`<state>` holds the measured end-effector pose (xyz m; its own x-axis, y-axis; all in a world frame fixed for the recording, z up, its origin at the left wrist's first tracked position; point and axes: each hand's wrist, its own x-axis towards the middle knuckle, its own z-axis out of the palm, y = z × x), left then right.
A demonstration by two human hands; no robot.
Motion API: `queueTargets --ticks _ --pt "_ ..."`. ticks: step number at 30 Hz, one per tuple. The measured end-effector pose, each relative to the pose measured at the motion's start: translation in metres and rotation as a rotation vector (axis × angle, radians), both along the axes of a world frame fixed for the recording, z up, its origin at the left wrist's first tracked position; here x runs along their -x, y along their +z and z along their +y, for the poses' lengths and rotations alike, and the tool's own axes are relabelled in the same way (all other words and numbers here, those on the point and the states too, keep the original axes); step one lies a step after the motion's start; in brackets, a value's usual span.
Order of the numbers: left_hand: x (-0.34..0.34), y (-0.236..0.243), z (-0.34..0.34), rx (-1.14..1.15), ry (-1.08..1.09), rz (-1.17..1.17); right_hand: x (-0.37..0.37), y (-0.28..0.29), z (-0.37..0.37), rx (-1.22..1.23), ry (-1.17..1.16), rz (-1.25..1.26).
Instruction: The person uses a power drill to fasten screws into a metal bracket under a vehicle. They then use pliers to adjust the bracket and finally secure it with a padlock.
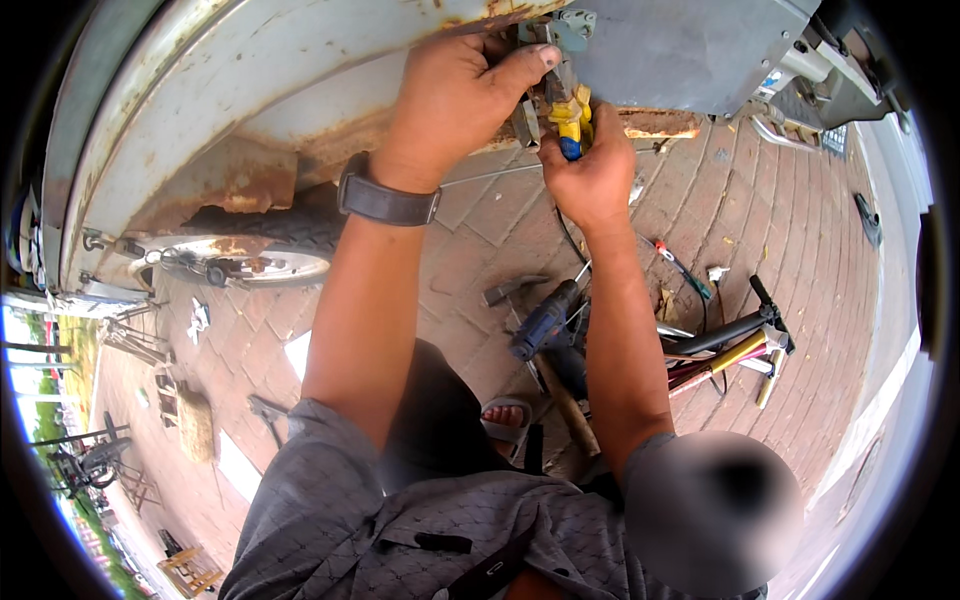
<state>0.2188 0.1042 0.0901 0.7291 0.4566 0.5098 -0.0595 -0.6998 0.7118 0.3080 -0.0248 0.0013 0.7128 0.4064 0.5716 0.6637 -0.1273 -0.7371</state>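
A metal bracket (pixel 572 28) sits under the rusty white body panel (pixel 240 70), beside a flat grey metal plate (pixel 675 55). My left hand (pixel 460 95) is up at the bracket, thumb pressed on a steel piece there, the other fingers mostly hidden. My right hand (pixel 592 175) grips a yellow tool (pixel 568 110) with a blue end, held upright against the steel piece just below the bracket. What exactly the tool is, I cannot make out. My left wrist wears a dark band.
Below left is a wheel (pixel 285 268). On the brick paving (pixel 470 240) lie a cordless drill (pixel 543 318), a hammer (pixel 508 290), a long wooden handle (pixel 565 400), a floor pump (pixel 755 335), a red-tipped tool (pixel 680 268) and paper (pixel 238 465). A stool and trees show far left.
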Motion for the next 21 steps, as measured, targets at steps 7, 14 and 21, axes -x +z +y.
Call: queueTargets --ticks 7,14,21 --pt "0.002 0.017 -0.001 -0.139 0.027 0.113 0.005 -0.003 0.006 0.017 -0.065 0.011" --pt "0.003 0.022 -0.003 0.038 0.031 0.194 0.012 -0.009 0.013 0.012 -0.121 0.043" --pt "0.001 0.023 -0.006 0.129 -0.001 0.152 0.018 -0.008 0.015 0.020 -0.198 0.042"
